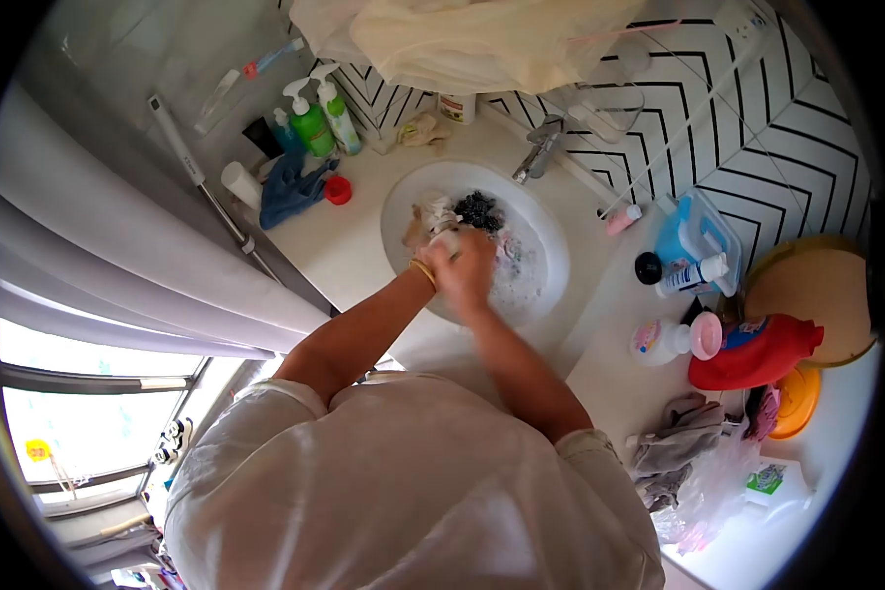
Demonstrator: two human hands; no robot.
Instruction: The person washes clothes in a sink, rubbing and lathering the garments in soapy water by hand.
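Both my hands are together over the round white sink (559,246), pressed around a wet, light-coloured cloth (437,210). My left hand (435,252), with a yellow bracelet at its wrist, is closed on the cloth and partly hidden by the right. Closed on the same bunch, my right hand (470,267) is somewhat blurred. A black-and-white patterned cloth (479,210) lies in the sink just beyond my fingers. Soapy water (519,280) with suds fills the basin to the right of my hands.
A chrome faucet (539,149) stands at the sink's back rim. Pump bottles (312,128), a blue cloth (290,189) and a red cap (337,190) are at the left. To the right are a blue container (698,241), a red detergent bottle (752,354) and grey cloths (680,438).
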